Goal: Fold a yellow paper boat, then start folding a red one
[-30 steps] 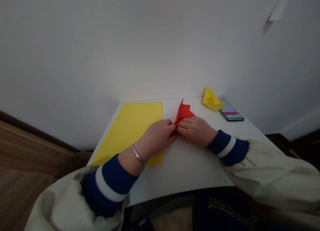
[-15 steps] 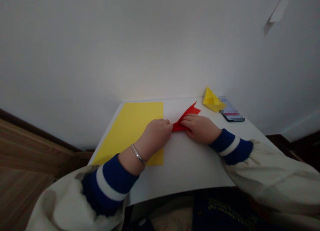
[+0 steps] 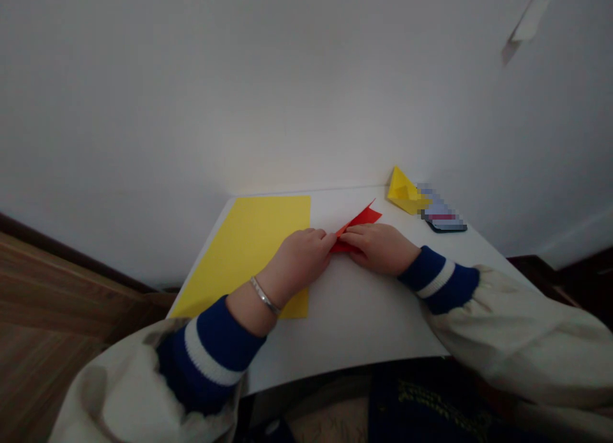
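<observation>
A piece of folded red paper (image 3: 363, 220) lies on the white table, its two pointed tips sticking out toward the back right. My left hand (image 3: 306, 255), with a silver bangle at the wrist, is closed on the paper's near left end. From the right, my right hand (image 3: 378, 246) presses its fingers onto the same paper close to my left fingertips. Both hands cover much of the red paper, so its lower folds are hidden. Beneath my left hand and wrist is a flat yellow sheet (image 3: 253, 245).
At the back right of the white table (image 3: 364, 322) stands a folded yellow paper shape (image 3: 405, 193), touching or overlapping a phone (image 3: 443, 216) with a blurred screen. A wall (image 3: 297, 92) rises behind the table. Wooden panelling (image 3: 48, 328) is at the left.
My right hand's fingers have slid left along the red paper, nearer my left fingertips. The paper's raised tips sit slightly lower.
</observation>
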### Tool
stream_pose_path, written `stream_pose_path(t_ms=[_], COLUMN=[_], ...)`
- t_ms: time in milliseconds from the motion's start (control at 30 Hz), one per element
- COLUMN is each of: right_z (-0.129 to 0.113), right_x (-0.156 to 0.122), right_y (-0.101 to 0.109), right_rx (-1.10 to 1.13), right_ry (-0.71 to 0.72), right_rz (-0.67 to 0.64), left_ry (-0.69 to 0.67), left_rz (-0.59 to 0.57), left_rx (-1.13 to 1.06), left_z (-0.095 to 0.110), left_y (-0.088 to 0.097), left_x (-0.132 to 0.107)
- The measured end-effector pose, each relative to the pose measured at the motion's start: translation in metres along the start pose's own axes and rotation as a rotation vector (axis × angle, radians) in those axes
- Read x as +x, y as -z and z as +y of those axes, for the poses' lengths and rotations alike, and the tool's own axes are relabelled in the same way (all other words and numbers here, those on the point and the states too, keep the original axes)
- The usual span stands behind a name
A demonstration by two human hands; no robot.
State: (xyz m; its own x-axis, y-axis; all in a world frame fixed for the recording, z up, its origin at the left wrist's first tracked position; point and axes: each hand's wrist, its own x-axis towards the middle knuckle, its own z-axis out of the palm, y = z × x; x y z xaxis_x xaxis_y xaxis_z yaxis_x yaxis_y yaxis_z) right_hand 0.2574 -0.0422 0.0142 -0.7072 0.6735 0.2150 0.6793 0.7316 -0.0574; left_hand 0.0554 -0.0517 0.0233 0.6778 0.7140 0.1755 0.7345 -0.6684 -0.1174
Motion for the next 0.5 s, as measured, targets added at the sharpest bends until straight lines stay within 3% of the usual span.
stream_pose_path(t_ms=[100,267,333,400,500], right_z=[0.001,0.009,0.013,0.016,0.017], right_x=[0.0,0.0,0.001,0.001,0.0], right_y=[0.0,-0.002,-0.005,-0.01,-0.018], right_rx=[0.075,0.111,0.162,0.247,0.372], right_ry=[-0.072,-0.196,-0.238,-0.282,-0.331], right_rz=[0.097,0.489,0.571,0.563,0.437], left_ry=[0.062,0.296,0.355,0.349,0.292], left_rz=[0.022,0.052,0.052,0.052,0.069], left_rx=[0.008,-0.057,-0.092,-0.11,-0.123], left_z=[0.0,0.002,0.002,0.002,0.001], left_y=[0.0,0.002,0.003,0.002,0.0], left_x=[-0.001,-0.003,-0.003,-0.003,-0.003])
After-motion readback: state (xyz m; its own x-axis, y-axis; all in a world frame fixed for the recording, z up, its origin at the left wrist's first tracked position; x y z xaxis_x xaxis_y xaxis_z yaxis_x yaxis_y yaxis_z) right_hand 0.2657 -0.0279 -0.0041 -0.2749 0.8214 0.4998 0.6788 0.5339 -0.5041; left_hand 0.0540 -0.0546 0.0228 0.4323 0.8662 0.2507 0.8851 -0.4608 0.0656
